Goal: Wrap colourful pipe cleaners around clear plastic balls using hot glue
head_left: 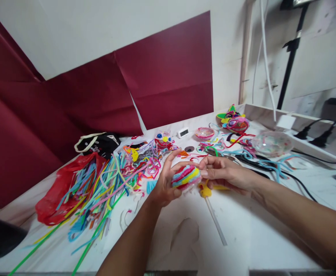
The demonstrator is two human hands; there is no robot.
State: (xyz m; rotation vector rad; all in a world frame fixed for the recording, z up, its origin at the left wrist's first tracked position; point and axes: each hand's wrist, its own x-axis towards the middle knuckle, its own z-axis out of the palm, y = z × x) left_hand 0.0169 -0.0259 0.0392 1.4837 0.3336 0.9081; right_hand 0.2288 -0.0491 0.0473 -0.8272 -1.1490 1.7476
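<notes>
My left hand (165, 184) is curled around a ball striped with fuzzy pipe cleaners (186, 177) in pink, yellow, blue and red, with a see-through underside. At the ball's right edge, my right hand (220, 172) has its thumb and fingers pinched together, touching the ball; whatever they pinch is too small to make out. Just below the right hand lies what looks like a yellow glue gun (205, 190), a translucent glue stick (217, 226) sticking out toward me. Loose pipe cleaners (99, 191) spread over the table left of my left hand.
A red plastic bag (50, 203) and a black pouch (99, 144) are at the left. Toward the back stand a decorated ball (162, 140), a small digital timer (182, 132), a clear half-shell (205, 133) and colourful figures (235, 122). A clear bowl-like shell (271, 143) and black cables (297, 184) lie right.
</notes>
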